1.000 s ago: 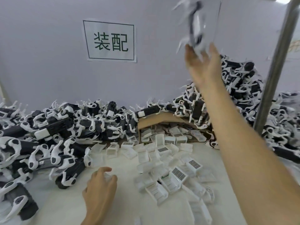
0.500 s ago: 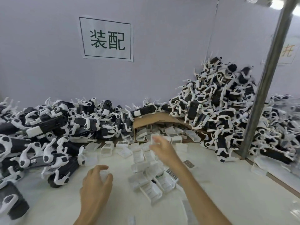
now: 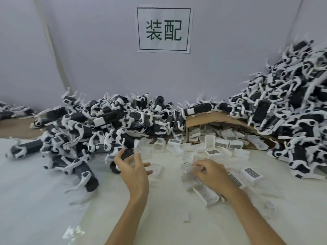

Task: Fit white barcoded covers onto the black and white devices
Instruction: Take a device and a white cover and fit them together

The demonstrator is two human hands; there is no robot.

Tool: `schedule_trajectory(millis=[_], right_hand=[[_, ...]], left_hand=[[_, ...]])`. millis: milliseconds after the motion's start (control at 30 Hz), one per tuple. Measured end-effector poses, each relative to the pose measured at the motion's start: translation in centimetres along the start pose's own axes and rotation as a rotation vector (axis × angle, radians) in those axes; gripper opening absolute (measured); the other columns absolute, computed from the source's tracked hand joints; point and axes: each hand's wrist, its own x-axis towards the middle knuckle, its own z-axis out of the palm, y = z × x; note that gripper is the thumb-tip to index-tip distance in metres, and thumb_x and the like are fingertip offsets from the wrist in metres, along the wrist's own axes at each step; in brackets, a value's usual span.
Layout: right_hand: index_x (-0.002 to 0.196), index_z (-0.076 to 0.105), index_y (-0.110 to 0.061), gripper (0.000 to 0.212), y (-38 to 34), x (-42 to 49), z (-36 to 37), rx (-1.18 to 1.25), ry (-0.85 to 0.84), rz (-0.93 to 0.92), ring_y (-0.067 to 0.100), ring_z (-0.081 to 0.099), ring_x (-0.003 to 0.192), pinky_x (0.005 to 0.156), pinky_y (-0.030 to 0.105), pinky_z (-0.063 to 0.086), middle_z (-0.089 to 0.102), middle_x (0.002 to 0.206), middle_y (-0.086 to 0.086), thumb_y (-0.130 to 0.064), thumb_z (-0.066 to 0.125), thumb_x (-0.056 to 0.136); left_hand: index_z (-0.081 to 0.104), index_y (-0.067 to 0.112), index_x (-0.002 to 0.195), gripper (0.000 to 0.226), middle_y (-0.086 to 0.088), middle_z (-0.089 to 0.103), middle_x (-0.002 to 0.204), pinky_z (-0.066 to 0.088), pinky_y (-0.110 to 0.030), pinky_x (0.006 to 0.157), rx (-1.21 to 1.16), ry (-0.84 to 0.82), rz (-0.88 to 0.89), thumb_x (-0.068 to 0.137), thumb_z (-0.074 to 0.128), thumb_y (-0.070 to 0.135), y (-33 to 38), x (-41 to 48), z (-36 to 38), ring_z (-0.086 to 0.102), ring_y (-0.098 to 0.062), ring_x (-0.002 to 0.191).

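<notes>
Covers (image 3: 212, 152) lie unfitted at one o'clock. My left hand (image 3: 133, 169) grips a device (image 3: 126, 153), my right hand (image 3: 211, 171) pinches one cover (image 3: 188, 169).

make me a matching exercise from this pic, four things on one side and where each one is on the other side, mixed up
Things:
1 paper sign
2 cardboard flap
3 left hand
4 right hand

Places:
a on the white covers
b on the back wall
c at a black device, left of the covers
d propped over covers, behind both hands

Pairs: 1-b; 2-d; 3-c; 4-a
</notes>
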Motion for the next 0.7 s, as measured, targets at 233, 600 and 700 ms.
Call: schedule_trajectory(millis=[233,600,700], right_hand=[[0.092,0.074,-0.027,0.007,-0.3,0.1,-0.2,-0.013,0.201,-0.141,0.002,0.056,0.085,0.09,0.037,0.047,0.061,0.089,-0.022,-0.023,0.074,0.086],[0.123,0.063,-0.025,0.023,-0.6,0.1,-0.3,0.245,0.23,-0.193,0.001,0.056,0.088,0.072,0.029,0.052,0.063,0.09,-0.015,-0.02,0.056,0.101],[0.131,0.06,-0.024,0.029,-0.6,0.2,-0.3,0.262,0.235,-0.214,-0.005,0.056,0.093,0.071,0.014,0.045,0.061,0.098,-0.024,-0.022,0.052,0.103]], left_hand=[[0.036,0.025,0.142,0.049,-0.008,0.07,0.098,0.051,-0.025,0.043,-0.143,0.244,-0.099,0.099,0.058,0.017,-0.6,1.9,-0.8,0.052,-0.013,0.044],[0.027,0.032,0.156,0.089,-0.004,0.058,0.114,0.054,-0.043,0.086,0.273,0.304,0.14,0.082,0.062,-0.003,-0.1,2.4,-1.5,0.059,-0.014,0.087],[0.028,0.023,0.158,0.093,-0.018,0.04,0.139,0.043,-0.05,0.101,0.497,0.326,0.229,0.077,0.065,-0.005,-0.2,2.6,-1.5,0.043,-0.034,0.124]])
